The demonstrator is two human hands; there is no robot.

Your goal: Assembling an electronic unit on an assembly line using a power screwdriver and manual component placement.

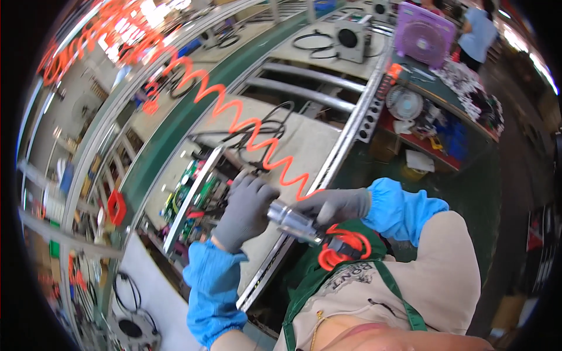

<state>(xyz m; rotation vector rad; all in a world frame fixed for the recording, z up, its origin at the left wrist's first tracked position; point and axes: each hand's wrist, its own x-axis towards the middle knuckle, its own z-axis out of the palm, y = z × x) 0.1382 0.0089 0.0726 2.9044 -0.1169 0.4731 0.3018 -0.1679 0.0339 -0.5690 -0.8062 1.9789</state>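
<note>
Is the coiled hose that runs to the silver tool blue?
No. The coiled hose is orange, and both gloved hands, left and right, grip the silver tool.

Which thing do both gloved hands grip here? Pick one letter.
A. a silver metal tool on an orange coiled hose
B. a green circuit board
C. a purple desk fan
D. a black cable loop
A: the left hand and the right hand both close around the silver metal tool, whose orange coiled hose runs up and away over the conveyor line.

Tool (295, 221) between hands, circuit board (196, 193) left, perhaps fan (422, 35) far behind.
</note>
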